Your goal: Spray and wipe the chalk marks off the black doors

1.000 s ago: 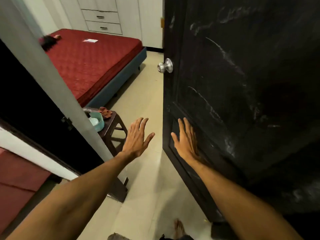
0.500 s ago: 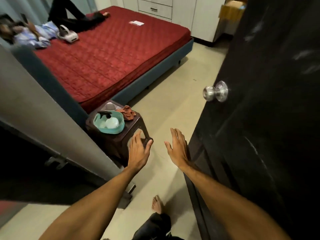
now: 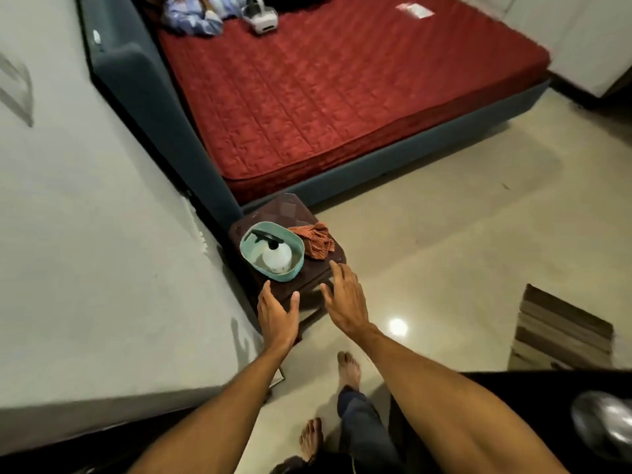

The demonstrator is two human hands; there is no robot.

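Observation:
A white spray bottle [image 3: 275, 257] with a black trigger head stands in a teal basin [image 3: 293, 273] on a dark brown stool [image 3: 290, 210]. An orange-red checked cloth [image 3: 316, 241] lies crumpled on the stool to the right of the basin. My left hand [image 3: 276, 314] reaches out with straight fingers just short of the basin, holding nothing. My right hand [image 3: 343, 300] is spread over the stool's near right corner, below the cloth, also holding nothing. Only a strip of the black door [image 3: 533, 419] and its silver knob [image 3: 603, 425] show at the lower right.
A grey wall [image 3: 85, 251] fills the left. Behind the stool stands a bed with a red mattress [image 3: 342, 90] in a blue frame; a person lies at its far end beside a white headset [image 3: 261, 17]. A striped mat [image 3: 561, 331] lies on the tiled floor at right.
I have turned left and down away from the black door and stepped toward the stool. Both hands left the door and now reach near the basin and cloth.

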